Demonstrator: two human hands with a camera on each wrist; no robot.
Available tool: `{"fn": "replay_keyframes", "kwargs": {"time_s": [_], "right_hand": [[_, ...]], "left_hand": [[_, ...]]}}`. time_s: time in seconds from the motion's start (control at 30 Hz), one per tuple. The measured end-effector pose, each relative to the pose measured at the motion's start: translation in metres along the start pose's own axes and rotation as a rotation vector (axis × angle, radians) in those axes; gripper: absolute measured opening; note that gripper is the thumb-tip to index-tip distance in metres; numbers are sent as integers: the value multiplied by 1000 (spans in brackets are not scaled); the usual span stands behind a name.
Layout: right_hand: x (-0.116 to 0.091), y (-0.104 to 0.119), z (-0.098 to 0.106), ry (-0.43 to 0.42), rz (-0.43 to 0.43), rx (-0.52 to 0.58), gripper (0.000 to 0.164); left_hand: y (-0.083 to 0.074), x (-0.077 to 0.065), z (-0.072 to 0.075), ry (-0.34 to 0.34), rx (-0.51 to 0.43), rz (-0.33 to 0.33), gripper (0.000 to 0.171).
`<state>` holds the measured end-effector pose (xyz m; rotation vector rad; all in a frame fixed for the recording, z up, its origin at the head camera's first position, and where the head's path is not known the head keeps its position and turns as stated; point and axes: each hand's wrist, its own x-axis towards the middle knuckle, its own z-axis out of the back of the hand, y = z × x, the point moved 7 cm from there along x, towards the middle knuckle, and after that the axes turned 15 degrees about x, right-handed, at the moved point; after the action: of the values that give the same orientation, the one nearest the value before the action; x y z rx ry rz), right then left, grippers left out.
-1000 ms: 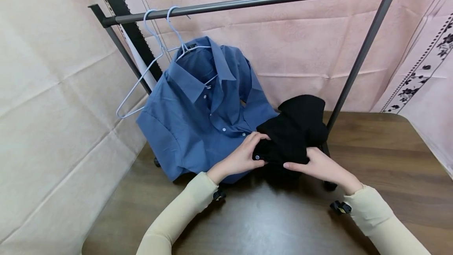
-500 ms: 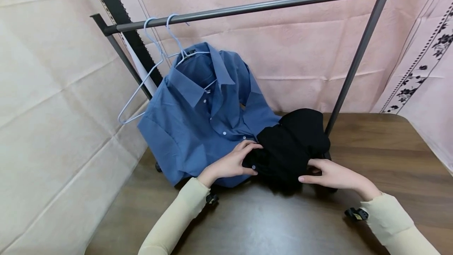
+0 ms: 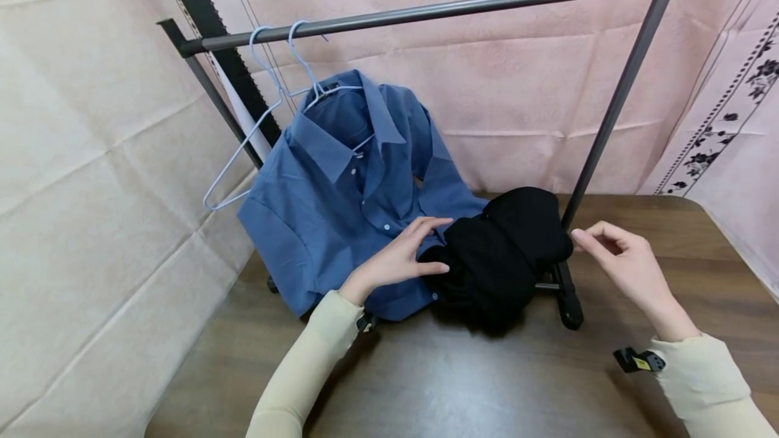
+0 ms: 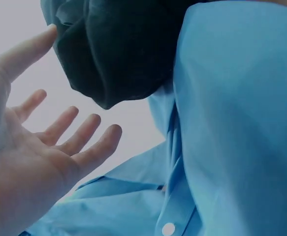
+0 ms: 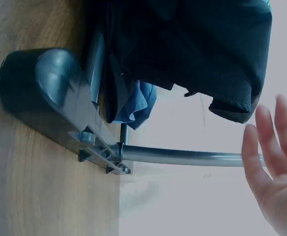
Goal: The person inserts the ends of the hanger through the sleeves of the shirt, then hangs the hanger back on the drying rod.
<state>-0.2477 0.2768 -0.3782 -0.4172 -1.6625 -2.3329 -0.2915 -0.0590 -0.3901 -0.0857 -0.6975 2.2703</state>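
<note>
On the left, an empty hanger (image 3: pixel 243 147) hangs from the rail (image 3: pixel 426 12), beside a blue shirt (image 3: pixel 341 222) on its own hanger. Our left hand (image 3: pixel 398 259) lies open, fingers straight, against the black garment (image 3: pixel 496 255) – bunched on the bench (image 3: pixel 462 384) over the rack's foot. Our right hand (image 3: pixel 627 265) is open too, just beside the garment, holding nothing. We judge the garment is between grips – next it needs spreading to find its collar for the hanger.

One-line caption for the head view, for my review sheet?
Open hands, left and right, flank a black garment beside a hung blue shirt.
</note>
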Motion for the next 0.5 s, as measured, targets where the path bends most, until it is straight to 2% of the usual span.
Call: {"fn": "replay_keyframes", "kwargs": {"time_s": [0.07,0.13,0.27,0.4,0.5], "right_hand": [[3,-1,0,-40,14,42,17],[5,-4,-7,1,21,47,30],[4,-16,-34,199,-26,-12,59],[-3,-31,-59,366,-100,-73,63],[-7,-37,-70,422,-106,-85,62]], "left_hand": [[4,6,-3,9,-21,23,78],[8,11,-10,32,-42,48,80],[11,17,-30,83,-53,82,80],[8,18,-48,98,-54,73,84],[5,18,-55,83,-62,49,85]]}}
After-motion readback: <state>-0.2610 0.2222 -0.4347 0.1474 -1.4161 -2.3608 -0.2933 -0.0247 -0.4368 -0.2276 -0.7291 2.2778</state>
